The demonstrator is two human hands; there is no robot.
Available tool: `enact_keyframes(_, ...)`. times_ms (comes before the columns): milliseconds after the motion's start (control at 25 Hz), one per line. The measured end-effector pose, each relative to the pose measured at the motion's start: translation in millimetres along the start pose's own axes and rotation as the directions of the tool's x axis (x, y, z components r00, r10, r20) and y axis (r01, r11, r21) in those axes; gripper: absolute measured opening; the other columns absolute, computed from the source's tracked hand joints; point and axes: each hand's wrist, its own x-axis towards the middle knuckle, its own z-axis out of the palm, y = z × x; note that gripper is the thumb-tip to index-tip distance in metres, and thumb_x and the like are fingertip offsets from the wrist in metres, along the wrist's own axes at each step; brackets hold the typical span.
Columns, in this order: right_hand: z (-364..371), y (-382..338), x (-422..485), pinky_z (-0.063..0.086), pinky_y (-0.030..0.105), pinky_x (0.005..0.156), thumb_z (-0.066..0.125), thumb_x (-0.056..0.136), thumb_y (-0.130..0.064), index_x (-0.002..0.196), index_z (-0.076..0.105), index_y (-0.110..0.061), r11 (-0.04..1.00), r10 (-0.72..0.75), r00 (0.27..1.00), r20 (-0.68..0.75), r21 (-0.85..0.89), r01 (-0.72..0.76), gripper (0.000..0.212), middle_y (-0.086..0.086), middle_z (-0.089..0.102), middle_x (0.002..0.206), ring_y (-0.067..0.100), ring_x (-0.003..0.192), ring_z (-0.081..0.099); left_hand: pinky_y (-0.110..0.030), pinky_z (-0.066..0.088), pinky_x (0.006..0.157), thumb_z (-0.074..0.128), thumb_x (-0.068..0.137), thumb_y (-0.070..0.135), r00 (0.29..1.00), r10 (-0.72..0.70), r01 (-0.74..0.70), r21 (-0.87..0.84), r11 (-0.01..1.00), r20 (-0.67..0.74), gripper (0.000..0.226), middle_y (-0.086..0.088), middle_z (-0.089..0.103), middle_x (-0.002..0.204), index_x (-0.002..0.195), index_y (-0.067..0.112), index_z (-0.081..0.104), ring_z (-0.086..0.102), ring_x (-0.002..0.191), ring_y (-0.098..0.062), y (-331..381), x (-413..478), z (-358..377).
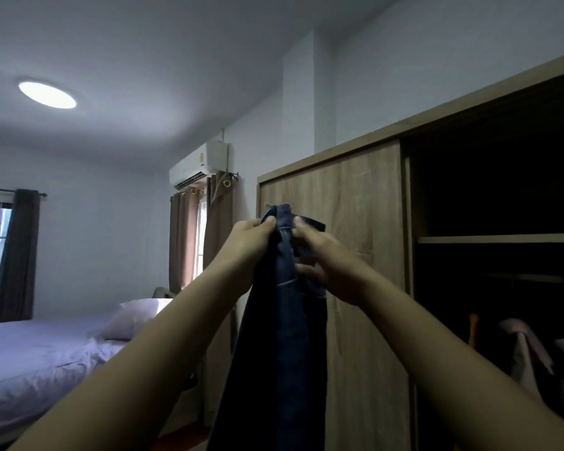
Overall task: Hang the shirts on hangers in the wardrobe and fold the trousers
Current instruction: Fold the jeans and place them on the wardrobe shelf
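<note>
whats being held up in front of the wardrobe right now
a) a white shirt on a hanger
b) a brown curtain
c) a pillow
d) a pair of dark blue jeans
d: the left hand and the right hand both grip the top of the dark blue jeans, whose legs hang straight down in front of the wooden wardrobe door.
</note>
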Motion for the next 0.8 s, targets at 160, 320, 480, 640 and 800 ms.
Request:
enact_keyframes(160,-8,-6,-9,0.038,0.025,0.090,0.042,0.079,-0.016,0.116,0.054,-0.033,0.977,0.025,0.979,0.200,-0.213,0.018,0.041,0.008,0.041,0.132,0.023,0.112,0.048,-0.033,0.055,0.066,0.061,0.089,0.027,0.970,0.185,-0.198,0.072,0.978,0.157,0.032,-0.014,0.069,0.083,0.101,-0.003,0.063,0.069,0.075,-0.023,-1,-8,-5)
enact_keyframes(320,-29,14,4,0.038,0.040,0.103,0.049,0.085,-0.041,0.130,0.043,-0.033,0.839,-0.298,0.917,-0.265,-0.531,0.119,0.047,0.002,0.030,0.129,0.017,0.117,0.039,-0.028,0.056,0.057,0.052,0.094,0.015,0.972,0.216,-0.223,-0.072,0.972,-0.089,0.018,-0.007,0.070,0.066,0.087,0.003,0.064,0.065,0.055,-0.017,13,-11,-7)
enact_keyframes(480,-46,43,7,0.050,0.046,0.092,0.042,0.083,-0.068,0.116,0.054,-0.012,0.934,-0.173,0.929,-0.328,-0.355,0.049,0.066,0.011,0.064,0.115,0.022,0.102,0.063,-0.027,0.056,0.054,0.047,0.095,0.018,0.989,0.143,-0.138,-0.124,0.983,0.036,0.021,-0.005,0.071,0.068,0.088,0.007,0.063,0.067,0.058,-0.016,17,-16,-28)
enact_keyframes(640,-40,49,4,0.047,0.038,0.069,0.036,0.100,-0.034,0.086,0.059,0.003,0.802,-0.375,0.828,-0.417,-0.594,0.064,0.046,0.021,0.066,0.083,0.031,0.078,0.062,-0.019,0.050,0.053,0.048,0.095,0.024,1.000,0.002,-0.003,0.152,0.988,0.010,0.016,0.003,0.069,0.071,0.095,0.014,0.061,0.067,0.065,-0.012,-10,-14,-36)
enact_keyframes(800,-42,68,-14,0.043,0.035,0.063,0.036,0.100,-0.036,0.075,0.056,-0.011,0.836,-0.319,0.875,-0.365,-0.542,0.079,0.041,0.006,0.060,0.071,0.023,0.068,0.058,-0.001,0.035,0.054,0.063,0.085,0.041,0.924,0.380,-0.238,0.708,0.665,-0.046,0.033,0.011,0.058,0.090,0.105,0.015,0.058,0.052,0.071,0.000,-39,-24,-28)
